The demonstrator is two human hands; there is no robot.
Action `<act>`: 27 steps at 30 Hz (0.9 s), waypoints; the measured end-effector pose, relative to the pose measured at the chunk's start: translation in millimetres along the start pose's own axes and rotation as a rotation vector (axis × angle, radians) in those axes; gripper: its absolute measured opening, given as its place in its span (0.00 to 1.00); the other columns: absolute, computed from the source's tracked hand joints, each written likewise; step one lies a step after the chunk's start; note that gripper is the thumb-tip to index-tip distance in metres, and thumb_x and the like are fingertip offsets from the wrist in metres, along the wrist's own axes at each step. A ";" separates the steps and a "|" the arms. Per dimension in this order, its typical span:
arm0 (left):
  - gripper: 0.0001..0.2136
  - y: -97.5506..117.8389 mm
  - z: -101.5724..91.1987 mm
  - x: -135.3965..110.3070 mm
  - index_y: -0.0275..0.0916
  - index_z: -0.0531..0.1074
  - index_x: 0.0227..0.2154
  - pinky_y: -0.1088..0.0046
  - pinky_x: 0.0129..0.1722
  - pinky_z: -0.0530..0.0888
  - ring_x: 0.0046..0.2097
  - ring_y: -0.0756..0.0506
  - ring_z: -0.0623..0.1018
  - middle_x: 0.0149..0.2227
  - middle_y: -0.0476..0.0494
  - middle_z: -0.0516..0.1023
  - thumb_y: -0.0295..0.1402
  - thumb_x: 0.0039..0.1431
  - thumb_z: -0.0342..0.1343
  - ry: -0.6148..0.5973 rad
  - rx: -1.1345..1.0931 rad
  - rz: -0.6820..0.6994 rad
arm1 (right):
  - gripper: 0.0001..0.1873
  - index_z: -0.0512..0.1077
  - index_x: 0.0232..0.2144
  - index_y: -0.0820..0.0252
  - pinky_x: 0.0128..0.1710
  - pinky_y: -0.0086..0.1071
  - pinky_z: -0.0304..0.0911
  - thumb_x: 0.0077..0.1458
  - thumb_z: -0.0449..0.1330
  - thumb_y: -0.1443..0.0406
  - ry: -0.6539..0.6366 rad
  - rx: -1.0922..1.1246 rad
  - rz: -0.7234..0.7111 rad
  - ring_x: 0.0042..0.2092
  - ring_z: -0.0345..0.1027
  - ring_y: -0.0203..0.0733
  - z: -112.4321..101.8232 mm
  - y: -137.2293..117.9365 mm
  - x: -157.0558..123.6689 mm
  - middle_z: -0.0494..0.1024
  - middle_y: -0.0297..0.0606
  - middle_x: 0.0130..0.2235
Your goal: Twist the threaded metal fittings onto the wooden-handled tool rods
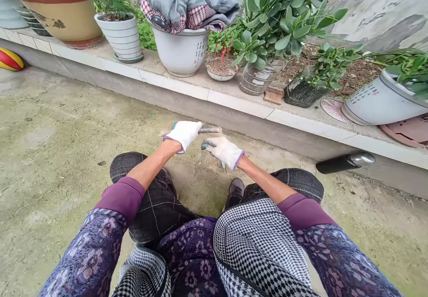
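Note:
White work gloves with purple cuffs cover both hands. My left hand (pixel 184 133) is closed around a brownish-grey rod (pixel 210 129), which sticks out on both sides of the fist, roughly level. Just right of and nearer than it, my right hand (pixel 224 150) is wrapped round a dark grey handle (pixel 207 144); its rounded end pokes out toward the left. Below the right glove a small grey piece (pixel 223 166) shows, perhaps part of the same tool, whose kind I cannot make out. The hands are close together, low over the ground between my knees.
A tiled ledge (pixel 240 102) runs across ahead, bearing a white pot (pixel 182 54) with clothes on top, a striped pot (pixel 120 38), jade plants (pixel 284 16) and a wooden brush (pixel 274 93). A black flask (pixel 344 162) lies at right, a ball (pixel 10 59) far left.

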State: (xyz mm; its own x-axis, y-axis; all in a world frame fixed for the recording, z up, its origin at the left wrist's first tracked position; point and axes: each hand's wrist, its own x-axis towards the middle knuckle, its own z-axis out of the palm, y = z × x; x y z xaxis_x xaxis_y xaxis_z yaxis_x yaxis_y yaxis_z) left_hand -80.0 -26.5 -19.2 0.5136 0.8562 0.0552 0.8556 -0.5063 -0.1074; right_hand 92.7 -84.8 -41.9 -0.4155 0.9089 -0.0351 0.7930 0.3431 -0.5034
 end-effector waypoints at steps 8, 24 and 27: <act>0.12 15.5 6.6 -5.7 0.32 0.73 0.44 0.63 0.36 0.72 0.40 0.35 0.82 0.36 0.31 0.80 0.22 0.63 0.47 -0.033 0.152 0.207 | 0.14 0.79 0.38 0.60 0.33 0.28 0.56 0.58 0.54 0.65 0.264 0.079 -0.022 0.31 0.64 0.36 -44.4 13.6 -6.3 0.78 0.34 0.32; 0.12 2.9 -7.6 -5.5 0.36 0.72 0.47 0.68 0.35 0.70 0.41 0.37 0.81 0.38 0.35 0.80 0.29 0.67 0.46 0.033 0.032 0.018 | 0.12 0.78 0.36 0.58 0.36 0.30 0.60 0.59 0.54 0.63 0.022 0.035 -0.012 0.34 0.67 0.39 16.1 7.8 10.3 0.79 0.36 0.34; 0.13 3.4 -5.5 -8.9 0.33 0.72 0.47 0.66 0.35 0.71 0.42 0.36 0.81 0.39 0.33 0.80 0.26 0.66 0.45 0.010 0.082 0.049 | 0.12 0.78 0.35 0.58 0.37 0.29 0.60 0.60 0.54 0.64 0.055 0.043 -0.060 0.34 0.67 0.38 5.3 -3.5 -0.1 0.79 0.35 0.34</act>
State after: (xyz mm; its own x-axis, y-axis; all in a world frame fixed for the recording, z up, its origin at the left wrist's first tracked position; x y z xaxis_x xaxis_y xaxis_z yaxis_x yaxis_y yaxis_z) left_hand -81.3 -36.4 -14.6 0.5558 0.8293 0.0578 0.8215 -0.5372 -0.1911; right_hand 87.7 -87.3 -44.7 -0.4360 0.8989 0.0435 0.7471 0.3885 -0.5394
